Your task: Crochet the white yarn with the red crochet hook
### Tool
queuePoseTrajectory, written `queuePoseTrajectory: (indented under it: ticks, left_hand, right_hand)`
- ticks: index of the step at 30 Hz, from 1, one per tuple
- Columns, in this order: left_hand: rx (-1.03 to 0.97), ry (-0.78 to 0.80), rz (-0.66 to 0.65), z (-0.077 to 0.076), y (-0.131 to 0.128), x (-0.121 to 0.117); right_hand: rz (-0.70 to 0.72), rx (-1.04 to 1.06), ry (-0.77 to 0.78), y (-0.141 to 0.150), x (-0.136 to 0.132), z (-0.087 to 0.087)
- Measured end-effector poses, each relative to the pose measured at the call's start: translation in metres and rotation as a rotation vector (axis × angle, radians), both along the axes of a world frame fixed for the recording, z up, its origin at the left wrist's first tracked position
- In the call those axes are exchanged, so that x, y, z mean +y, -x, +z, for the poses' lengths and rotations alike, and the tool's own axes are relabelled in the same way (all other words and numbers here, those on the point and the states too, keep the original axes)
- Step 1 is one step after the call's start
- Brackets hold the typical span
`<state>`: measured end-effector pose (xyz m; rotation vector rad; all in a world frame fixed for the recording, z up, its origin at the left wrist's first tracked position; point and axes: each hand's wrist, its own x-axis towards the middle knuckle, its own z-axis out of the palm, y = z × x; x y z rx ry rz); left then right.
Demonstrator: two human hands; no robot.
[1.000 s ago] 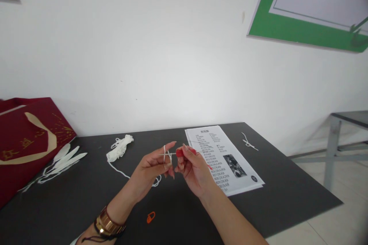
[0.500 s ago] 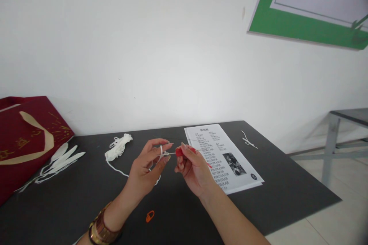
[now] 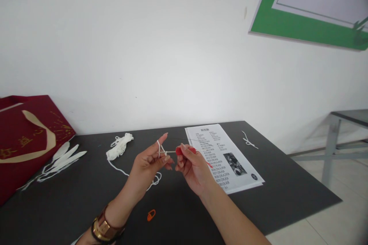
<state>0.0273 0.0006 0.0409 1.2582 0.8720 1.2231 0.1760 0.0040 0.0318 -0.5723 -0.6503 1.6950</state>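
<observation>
My right hand grips the red handle of a crochet hook, whose thin metal shaft points left toward my other hand. White yarn loops over the raised index finger of my left hand. The thumb and other fingers of that hand pinch the yarn close to the hook's tip; the stitches there are too small to make out. From below the left hand the strand lies in loose curls on the table and leads back to a white yarn skein.
Printed pattern sheets lie right of my hands on the black table. An orange stitch marker is near the front. White crocheted strips and a dark red bag are at left, a white yarn scrap at back right.
My left index finger has lifted and straightened, drawing the white yarn up. The left hand's other fingers have curled down. The right hand keeps its grip on the hook in nearly the same place.
</observation>
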Motion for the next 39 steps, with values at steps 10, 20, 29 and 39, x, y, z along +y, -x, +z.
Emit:
queuePoseTrajectory:
  ticks: [10, 20, 29, 39]
  left_hand:
    - [-0.196, 0.105, -0.136, 0.005, 0.005, 0.002]
    - [-0.181, 0.079, -0.164, 0.009, 0.005, 0.000]
    - [-0.181, 0.085, -0.151, 0.012, 0.006, -0.002]
    - [-0.242, 0.123, -0.163, 0.013, 0.008, -0.002]
  right_hand:
    - [-0.061, -0.079, -0.033, 0.000, -0.001, 0.001]
    - [-0.065, -0.063, -0.028, 0.000, 0.000, 0.002]
    - [-0.043, -0.018, -0.036, 0.001, -0.002, 0.003]
    - [-0.023, -0.013, -0.057, 0.003, -0.004, 0.005]
